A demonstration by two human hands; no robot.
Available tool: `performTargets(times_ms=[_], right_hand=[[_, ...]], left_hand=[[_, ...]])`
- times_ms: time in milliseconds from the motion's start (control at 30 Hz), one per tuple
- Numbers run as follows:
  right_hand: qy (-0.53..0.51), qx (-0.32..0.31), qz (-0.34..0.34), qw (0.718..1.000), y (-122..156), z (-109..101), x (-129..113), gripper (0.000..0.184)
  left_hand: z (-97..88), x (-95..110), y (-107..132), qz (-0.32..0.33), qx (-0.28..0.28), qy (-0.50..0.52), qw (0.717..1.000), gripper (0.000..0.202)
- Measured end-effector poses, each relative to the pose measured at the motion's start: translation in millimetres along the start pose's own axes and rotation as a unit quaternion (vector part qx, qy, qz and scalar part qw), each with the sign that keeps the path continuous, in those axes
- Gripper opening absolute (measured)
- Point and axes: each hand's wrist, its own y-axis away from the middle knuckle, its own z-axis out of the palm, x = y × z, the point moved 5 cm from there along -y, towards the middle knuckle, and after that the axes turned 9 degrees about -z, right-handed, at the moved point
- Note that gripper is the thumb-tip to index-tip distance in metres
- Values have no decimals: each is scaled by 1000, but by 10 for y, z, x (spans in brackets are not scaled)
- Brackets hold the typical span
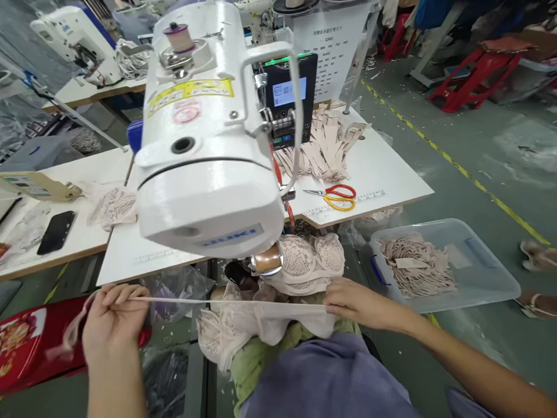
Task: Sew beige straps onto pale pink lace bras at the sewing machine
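Note:
A pale pink lace bra (237, 325) lies across my lap, its band stretched taut between my hands. My left hand (115, 319) is closed on a narrow strap at the bra's left end, and a loose blurred tail hangs beyond the fist. On the other side my right hand (352, 302) pinches the edge of the band, fingers pressed together. Behind it, a second lace bra (302, 261) hangs at the table's front edge, below the white sewing machine (209, 191). The machine's head hides its needle area.
Red-and-yellow scissors (339, 196) and a pile of beige fabric strips (322, 145) lie on the white table (383, 174). A clear plastic bin (474, 278) with bundled straps stands at right. A black phone (56, 232) rests on the left table; a red stool (483, 69) stands farther back.

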Motion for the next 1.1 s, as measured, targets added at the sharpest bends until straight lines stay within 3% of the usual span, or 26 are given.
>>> performTargets(times_ms=[100, 167, 233, 333, 367, 400, 433, 500, 567, 733, 833, 933, 1000, 1067, 1100], right_hand=[[-58, 7, 78, 995, 123, -81, 101, 36], [-96, 46, 139, 985, 181, -87, 210, 39], [-113, 164, 191, 961, 217, -95, 318, 40], [-92, 426, 223, 872, 261, -74, 370, 44], [-81, 461, 220, 856, 223, -24, 344, 43], [-76, 451, 210, 864, 130, 45, 302, 39], [-78, 402, 198, 891, -2, 128, 247, 33], [-106, 250, 167, 948, -291, 303, 100, 25], [-145, 153, 138, 968, -498, 388, -64, 25], [-206, 135, 101, 964, -704, 269, -282, 35], [-179, 120, 93, 972, -724, 222, -278, 24], [-145, 105, 75, 981, -730, 218, -205, 13], [-131, 114, 91, 981, -729, 216, -103, 12], [-120, 165, 128, 971, -733, 190, 17, 13], [-113, 198, 141, 963, -745, 182, 62, 14]], left_hand=[[-209, 24, -135, 18, 24, -94, 995, 47], [-277, -21, -180, -12, 26, -65, 997, 44], [-250, -102, -162, -49, 9, -5, 999, 41], [0, -294, 45, -83, -44, 17, 995, 37], [136, -386, 165, -96, -69, 8, 993, 35], [314, -497, 309, -122, -120, -10, 985, 32], [500, -602, 471, -139, -173, -29, 975, 31], [823, -776, 797, -159, -243, -53, 956, 28], [1059, -873, 1089, -162, -293, -73, 939, 23], [1296, -850, 1481, -131, -376, -144, 906, 25], [1365, -823, 1490, -29, -399, -266, 877, 34], [1370, -909, 1424, 77, -400, -368, 836, 39], [1294, -974, 1351, 143, -362, -393, 833, 36], [1148, -910, 1289, 310, -207, -410, 832, 30], [1099, -903, 1289, 366, -168, -403, 822, 31]])
